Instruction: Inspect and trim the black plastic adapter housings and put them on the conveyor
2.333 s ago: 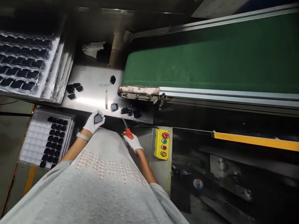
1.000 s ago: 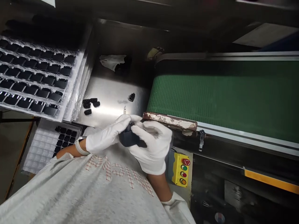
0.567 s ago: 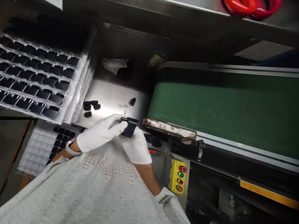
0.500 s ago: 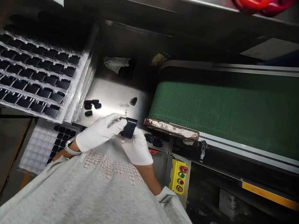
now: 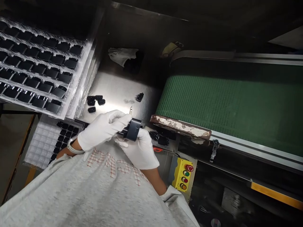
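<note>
My white-gloved left hand [image 5: 104, 129] is closed, and a thin metal blade [image 5: 131, 110] points up just past its fingertips. The rest of that tool is hidden by the glove. In my gloved right hand [image 5: 142, 153] is a black plastic part [image 5: 134, 128], a hollow box-like piece gripped from its lower right side. The left fingers press against the part's left side. Beyond my hands, several small black pieces [image 5: 91, 109] lie on the metal table [image 5: 113, 90], with another black piece [image 5: 139, 97] to their right.
Stacked clear trays of black parts [image 5: 39, 67] stand at left, with a lower tray [image 5: 42, 142] beneath. A green conveyor belt [image 5: 224, 104] runs off right, its worn end plate [image 5: 181, 126] near my right hand. A yellow button box [image 5: 183, 175] sits below. A white cloth [image 5: 121, 56] lies farther back.
The view has shifted a little, so the surroundings sit slightly higher and further right. Both hands stay together on the black part, which has turned slightly.
</note>
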{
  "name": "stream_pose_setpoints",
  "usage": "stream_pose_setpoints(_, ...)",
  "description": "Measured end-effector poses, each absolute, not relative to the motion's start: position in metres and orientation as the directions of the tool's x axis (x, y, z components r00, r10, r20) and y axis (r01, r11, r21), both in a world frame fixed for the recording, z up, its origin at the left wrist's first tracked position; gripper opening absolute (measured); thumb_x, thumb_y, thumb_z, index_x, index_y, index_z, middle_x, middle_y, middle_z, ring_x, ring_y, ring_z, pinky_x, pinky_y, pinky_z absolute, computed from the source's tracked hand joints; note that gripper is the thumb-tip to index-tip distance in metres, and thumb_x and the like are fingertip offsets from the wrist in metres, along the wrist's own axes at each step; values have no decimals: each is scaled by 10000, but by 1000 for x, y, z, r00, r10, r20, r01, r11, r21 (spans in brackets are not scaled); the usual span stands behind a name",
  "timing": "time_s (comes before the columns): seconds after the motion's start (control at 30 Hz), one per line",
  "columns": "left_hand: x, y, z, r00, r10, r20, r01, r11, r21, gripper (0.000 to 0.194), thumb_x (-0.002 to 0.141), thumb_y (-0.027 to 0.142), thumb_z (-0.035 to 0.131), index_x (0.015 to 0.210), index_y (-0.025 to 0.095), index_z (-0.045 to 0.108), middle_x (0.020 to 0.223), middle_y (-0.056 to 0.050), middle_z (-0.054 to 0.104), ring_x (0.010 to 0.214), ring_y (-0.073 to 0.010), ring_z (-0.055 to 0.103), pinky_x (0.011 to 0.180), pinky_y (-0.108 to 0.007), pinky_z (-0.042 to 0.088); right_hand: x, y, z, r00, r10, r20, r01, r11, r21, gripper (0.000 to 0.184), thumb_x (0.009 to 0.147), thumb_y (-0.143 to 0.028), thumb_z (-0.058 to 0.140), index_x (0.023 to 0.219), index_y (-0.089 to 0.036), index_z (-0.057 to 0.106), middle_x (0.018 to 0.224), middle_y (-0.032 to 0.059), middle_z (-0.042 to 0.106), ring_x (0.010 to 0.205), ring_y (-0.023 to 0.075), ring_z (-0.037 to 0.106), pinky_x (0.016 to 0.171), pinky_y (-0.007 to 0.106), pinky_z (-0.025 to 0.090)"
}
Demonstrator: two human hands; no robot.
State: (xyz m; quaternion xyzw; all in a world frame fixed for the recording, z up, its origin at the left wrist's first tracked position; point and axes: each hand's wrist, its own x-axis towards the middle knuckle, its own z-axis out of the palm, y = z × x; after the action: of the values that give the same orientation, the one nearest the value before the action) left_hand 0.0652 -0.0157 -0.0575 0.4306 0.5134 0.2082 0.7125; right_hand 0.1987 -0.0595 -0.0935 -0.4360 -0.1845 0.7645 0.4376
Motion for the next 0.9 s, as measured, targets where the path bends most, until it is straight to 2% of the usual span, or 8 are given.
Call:
stream_pose_setpoints(0.13,64,-14,-56,352,763,-542,173,516,839,418,836,594,576,771,184,537,551,76,428,416,-34,369,373,-163,271,195,-59,-89,-258,777,-574,-635,-584,-506,106,664,-259,598,664,-162,554,620,-21,444,525,61,315,465,209,218)
stream_pose_setpoints(0.4,63,-12,-51,313,806,-503,198,463,864,409,818,529,628,662,182,477,520,90,383,413,-25,308,388,-182,248,193,-61,-87,-309,791,-528,-684,-571,-455,91,649,-208,623,669,-156,551,596,-38,439,500,50,316,507,227,190)
stream_pose_setpoints(0.53,63,-11,-56,300,808,-507,195,469,862,414,820,510,636,641,176,470,544,83,390,435,-26,319,418,-187,269,192,-60,-86,-323,782,-534,-709,-573,-411,86,641,-227,605,671,-158,563,589,-32,450,508,60,306,511,230,225)
stream_pose_setpoints(0.73,66,-7,-69,277,811,-515,182,482,857,445,797,535,648,629,179,439,554,72,402,457,-35,333,433,-201,258,189,-57,-87,-276,712,-645,-757,-574,-311,165,613,-247,627,746,-172,562,660,-22,536,556,83,413,506,219,306)
stream_pose_setpoints(0.9,70,-3,-73,292,795,-532,166,506,847,508,787,579,638,588,185,386,521,70,366,438,-34,313,408,-208,225,187,-55,-90,-254,715,-652,-747,-573,-337,165,649,-269,657,736,-193,538,632,-47,530,536,76,423,529,231,361)
